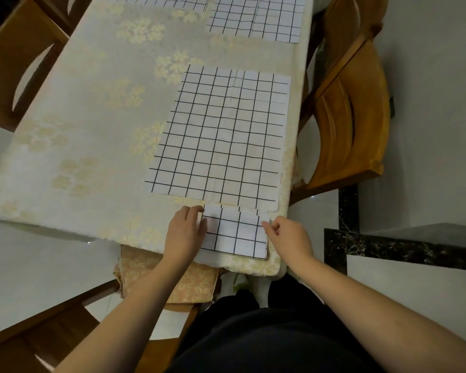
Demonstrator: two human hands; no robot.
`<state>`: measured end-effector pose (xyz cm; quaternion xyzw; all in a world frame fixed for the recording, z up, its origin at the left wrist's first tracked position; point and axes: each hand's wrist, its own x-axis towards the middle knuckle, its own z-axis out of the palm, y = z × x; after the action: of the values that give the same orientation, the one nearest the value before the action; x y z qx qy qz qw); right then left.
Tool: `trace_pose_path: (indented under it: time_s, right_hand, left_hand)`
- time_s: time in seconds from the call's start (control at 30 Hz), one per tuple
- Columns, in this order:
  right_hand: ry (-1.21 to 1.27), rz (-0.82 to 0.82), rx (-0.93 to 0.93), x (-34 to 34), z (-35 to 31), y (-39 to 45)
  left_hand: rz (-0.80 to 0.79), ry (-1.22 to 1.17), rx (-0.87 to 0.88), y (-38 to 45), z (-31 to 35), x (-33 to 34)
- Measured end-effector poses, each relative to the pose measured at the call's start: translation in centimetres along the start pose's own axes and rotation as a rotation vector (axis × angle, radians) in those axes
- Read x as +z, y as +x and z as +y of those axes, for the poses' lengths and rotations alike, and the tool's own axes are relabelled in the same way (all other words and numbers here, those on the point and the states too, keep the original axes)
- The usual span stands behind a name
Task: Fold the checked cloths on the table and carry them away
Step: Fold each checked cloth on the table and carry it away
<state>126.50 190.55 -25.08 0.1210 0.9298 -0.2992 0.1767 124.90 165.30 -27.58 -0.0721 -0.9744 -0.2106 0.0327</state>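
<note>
I see both hands at the near table edge, working a small folded white cloth w/ black grid lines (236, 232). Left hand (184, 232) lies on the cloth's left edge, fingers mostly straight and pressed along it, fingertips reaching the far left corner; not curled round anything. Right hand (288, 235) is at the cloth's right edge, thumb and forefinger pinching the far right corner, other fingers curled in. So the folded cloth sits directly between the two hands, flat on the table, its near edge close to the table's rim.

Just beyond the hands, touching or slightly overlapping the folded one's far edge, lies a large unfolded white checked cloth (221, 135), spread flat w/ a crease running down its middle. Further out from the right hand, near the table's far right side, a third checked cloth (256, 18), also flat. A fourth checked cloth (156, 0) shows partly at the top edge, beyond the left hand.

All rest on a table covered by a cream floral tablecloth (92, 109). Wooden chair (347, 109) stands off to the right hand's side, another wooden chair (19, 68) far left. Below the left forearm, a chair seat w/ beige leaf-pattern cushion (194, 286) tucked under the table edge. Pale tile floor (428, 157) w/ dark marble strip (388, 246) right of the right arm.
</note>
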Motion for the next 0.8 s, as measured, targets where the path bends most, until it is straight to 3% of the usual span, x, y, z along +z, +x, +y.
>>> trace_pose_path:
  time_s: [0.13, 0.23, 0.4, 0.8]
  right_hand:
    - [-0.074, -0.001, -0.388, 2.2, -0.6, -0.9]
    - [-0.335, 0.006, -0.548, 4.6, -0.7, -0.8]
    - [-0.569, -0.128, -0.499, 6.1, 0.2, -0.4]
    - [-0.629, -0.226, -0.473, 5.1, 1.5, 0.2]
  left_hand:
    - [-0.071, 0.082, 0.327, -1.2, 0.2, 1.2]
    - [-0.219, 0.164, 0.367, -1.8, -0.4, 2.5]
    - [-0.399, 0.272, 0.253, -1.9, -1.1, 3.1]
    - [-0.521, 0.276, 0.167, -0.9, -1.1, 2.5]
